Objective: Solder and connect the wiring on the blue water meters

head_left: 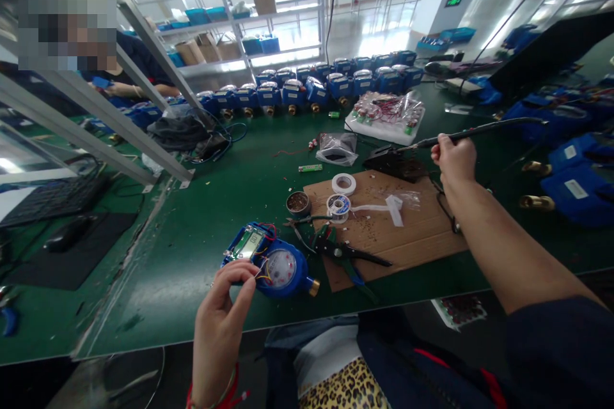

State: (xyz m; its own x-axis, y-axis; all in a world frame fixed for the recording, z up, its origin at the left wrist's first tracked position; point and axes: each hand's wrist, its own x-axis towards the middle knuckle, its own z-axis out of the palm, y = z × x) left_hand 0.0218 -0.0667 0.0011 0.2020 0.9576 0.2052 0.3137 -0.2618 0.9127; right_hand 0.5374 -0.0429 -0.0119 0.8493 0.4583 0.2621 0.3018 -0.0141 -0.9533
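At the near edge of the green table lies a blue water meter (281, 267) with its display housing open and thin wires showing. My left hand (229, 294) pinches thin wires (262, 268) beside the display. My right hand (455, 156) is closed around the handle of a soldering iron (426, 142), whose tip points left over a dark stand (396, 163). Between the hands are a solder spool (338, 206), a roll of white tape (344, 184), a small round tin (298, 203) and pliers and cutters (336, 248) at the edge of a cardboard sheet (407, 236).
Rows of blue meters (292, 92) line the table's back, with more (570, 179) at the right. A white foam tray (384, 124) holds wired parts. Metal frame bars (144, 64) rise at the left, a person's arm (139, 89) behind them. A keyboard (52, 195) lies left.
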